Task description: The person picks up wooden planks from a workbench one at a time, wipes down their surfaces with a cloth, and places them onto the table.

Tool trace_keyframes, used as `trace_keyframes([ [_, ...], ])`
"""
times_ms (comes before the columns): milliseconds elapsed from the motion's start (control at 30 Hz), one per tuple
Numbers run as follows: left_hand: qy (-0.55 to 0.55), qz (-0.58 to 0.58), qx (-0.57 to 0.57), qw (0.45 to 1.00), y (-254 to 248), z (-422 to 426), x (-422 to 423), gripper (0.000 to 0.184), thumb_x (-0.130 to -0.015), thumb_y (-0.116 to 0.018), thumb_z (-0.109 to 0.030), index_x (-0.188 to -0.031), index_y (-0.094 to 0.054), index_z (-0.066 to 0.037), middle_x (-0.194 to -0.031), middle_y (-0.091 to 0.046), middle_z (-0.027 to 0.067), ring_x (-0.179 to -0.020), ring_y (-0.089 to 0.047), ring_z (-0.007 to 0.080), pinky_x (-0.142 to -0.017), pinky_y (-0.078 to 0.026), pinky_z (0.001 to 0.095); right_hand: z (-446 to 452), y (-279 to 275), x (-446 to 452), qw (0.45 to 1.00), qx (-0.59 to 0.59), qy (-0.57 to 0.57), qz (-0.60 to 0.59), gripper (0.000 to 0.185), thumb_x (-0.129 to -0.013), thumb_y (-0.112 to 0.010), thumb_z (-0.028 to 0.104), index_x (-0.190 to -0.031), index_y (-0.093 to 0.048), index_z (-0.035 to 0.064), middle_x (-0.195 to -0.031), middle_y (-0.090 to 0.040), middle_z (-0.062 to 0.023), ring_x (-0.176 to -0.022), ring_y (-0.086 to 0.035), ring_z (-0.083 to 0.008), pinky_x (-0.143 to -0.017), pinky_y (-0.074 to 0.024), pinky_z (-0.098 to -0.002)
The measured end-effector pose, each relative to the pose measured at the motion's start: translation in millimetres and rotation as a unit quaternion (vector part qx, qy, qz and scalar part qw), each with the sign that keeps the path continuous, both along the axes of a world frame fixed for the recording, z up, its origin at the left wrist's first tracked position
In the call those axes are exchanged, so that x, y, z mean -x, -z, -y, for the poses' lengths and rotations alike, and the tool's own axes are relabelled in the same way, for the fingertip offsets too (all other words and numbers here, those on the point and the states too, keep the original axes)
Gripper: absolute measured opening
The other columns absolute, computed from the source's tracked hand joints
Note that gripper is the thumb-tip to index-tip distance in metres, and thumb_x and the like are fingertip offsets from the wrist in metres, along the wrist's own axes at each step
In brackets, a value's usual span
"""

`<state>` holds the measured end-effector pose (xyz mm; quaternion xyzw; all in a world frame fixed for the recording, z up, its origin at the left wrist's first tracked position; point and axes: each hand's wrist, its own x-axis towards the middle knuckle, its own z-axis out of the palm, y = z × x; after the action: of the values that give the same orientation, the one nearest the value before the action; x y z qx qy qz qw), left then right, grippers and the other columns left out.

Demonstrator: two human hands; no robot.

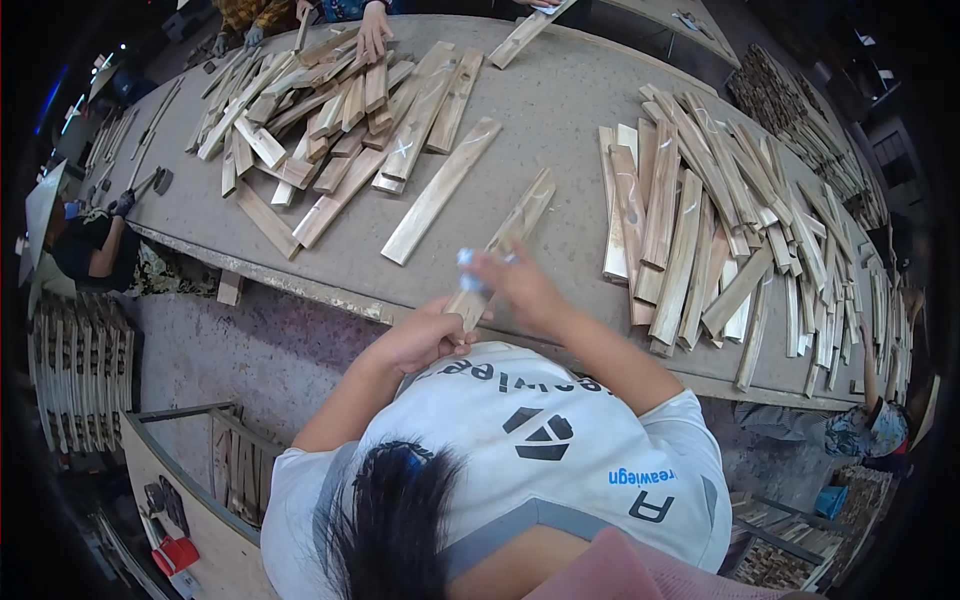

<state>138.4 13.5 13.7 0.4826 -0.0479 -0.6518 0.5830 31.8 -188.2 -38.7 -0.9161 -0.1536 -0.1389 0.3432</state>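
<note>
Head view: above the near edge of a table [570,100], a wooden slat [525,208] slants away; the left hand [425,336] is curled around its near end; the blurred right hand [516,282] is over its middle, by a white-and-blue item [468,262], finger closure unclear; the slat looks light, stiff, best held by its long edges

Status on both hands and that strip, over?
Left hand gripping wooden strip. Right hand, motion-blurred, holding white-blue item over it. Left pile and right pile both apart from strip.
</note>
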Motion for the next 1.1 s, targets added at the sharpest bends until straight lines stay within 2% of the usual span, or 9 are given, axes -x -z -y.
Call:
trace_keyframes([
  [100,0.014,-0.015,0.017,1.000,0,-2,1,0.043,-0.080,-0.048,0.000,-0.123,-0.053,0.002,-0.089,-0.055,0.0082,-0.073,-0.052,0.0128,-0.066,-0.047,0.0251,50,26,-19,0.960,0.036,0.273,-0.046,0.070,-0.084,-0.050,-0.008,-0.150,-0.045,0.0132,-0.145,-0.057,-0.0095,-0.138,-0.050,-0.0282,-0.119,-0.0158,-0.0653],
  [267,0.044,-0.008,0.019,0.999,13,-7,-8,0.056,-0.082,-0.051,-0.003,-0.137,-0.046,0.007,-0.098,-0.060,0.0143,-0.084,-0.059,0.0200,-0.079,-0.051,0.0297,-3,0,-4,0.999,0.009,0.024,0.034,0.063,-0.089,-0.043,-0.005,-0.149,-0.046,0.0134,-0.146,-0.056,-0.0091,-0.138,-0.051,-0.0267,-0.120,-0.0162,-0.0633],
  [333,0.131,0.384,-0.079,0.910,15,-4,0,0.084,-0.081,-0.047,0.001,-0.158,-0.015,0.003,-0.121,-0.061,0.0158,-0.089,-0.058,0.0135,-0.075,-0.051,0.0273,32,25,-10,0.983,0.109,0.144,0.033,0.059,-0.088,-0.048,-0.002,-0.144,-0.051,0.0140,-0.144,-0.058,-0.0060,-0.138,-0.051,-0.0263,-0.120,-0.0177,-0.0622],
  [467,0.125,0.401,-0.059,0.905,4,2,1,0.100,-0.087,-0.052,-0.005,-0.156,0.020,0.000,-0.135,-0.057,0.0261,-0.108,-0.062,0.0257,-0.094,-0.049,0.0323,23,28,3,0.942,0.195,0.272,0.034,0.051,-0.094,-0.048,0.008,-0.144,-0.052,0.0178,-0.146,-0.056,-0.0036,-0.136,-0.053,-0.0230,-0.117,-0.0265,-0.0629],
  [533,0.120,0.446,-0.046,0.886,12,-1,2,0.102,-0.087,-0.053,-0.005,-0.155,0.023,-0.001,-0.133,-0.058,0.0268,-0.109,-0.063,0.0296,-0.096,-0.049,0.0344,-14,10,16,0.985,0.115,0.051,0.118,0.054,-0.093,-0.044,0.002,-0.144,-0.051,0.0156,-0.149,-0.053,-0.0045,-0.137,-0.052,-0.0214,-0.118,-0.0220,-0.0643],
  [700,0.154,0.510,-0.073,0.843,-2,6,3,0.108,-0.086,-0.058,-0.011,-0.150,0.027,0.004,-0.122,-0.062,0.0278,-0.110,-0.064,0.0404,-0.099,-0.048,0.0385,43,23,-7,0.924,0.148,0.348,-0.056,0.061,-0.092,-0.045,-0.001,-0.148,-0.047,0.0225,-0.145,-0.057,-0.0045,-0.138,-0.051,-0.0207,-0.117,-0.0160,-0.0683],
  [833,0.134,0.584,-0.100,0.794,-10,2,-1,0.112,-0.083,-0.061,-0.010,-0.150,0.028,0.004,-0.118,-0.063,0.0297,-0.098,-0.066,0.0452,-0.090,-0.052,0.0447,-20,-18,7,0.993,0.075,0.091,0.008,0.062,-0.086,-0.049,-0.005,-0.143,-0.054,0.0189,-0.141,-0.060,-0.0037,-0.137,-0.051,-0.0226,-0.118,-0.0150,-0.0681],
  [967,0.159,0.626,-0.110,0.755,-8,2,1,0.113,-0.082,-0.062,-0.010,-0.151,0.027,0.003,-0.119,-0.063,0.0297,-0.097,-0.067,0.0448,-0.086,-0.054,0.0465,40,9,-5,0.963,0.110,0.239,-0.049,0.055,-0.087,-0.051,0.000,-0.138,-0.057,0.0202,-0.142,-0.060,-0.0010,-0.135,-0.053,-0.0209,-0.118,-0.0152,-0.0683],
  [1100,0.139,0.612,-0.108,0.771,-9,0,3,0.115,-0.082,-0.062,-0.010,-0.150,0.030,0.002,-0.119,-0.063,0.0295,-0.097,-0.066,0.0463,-0.086,-0.054,0.0463,4,4,2,0.976,0.143,0.158,0.042,0.054,-0.092,-0.047,0.006,-0.143,-0.053,0.0257,-0.140,-0.061,0.0000,-0.133,-0.055,-0.0193,-0.119,-0.0146,-0.0665],
])
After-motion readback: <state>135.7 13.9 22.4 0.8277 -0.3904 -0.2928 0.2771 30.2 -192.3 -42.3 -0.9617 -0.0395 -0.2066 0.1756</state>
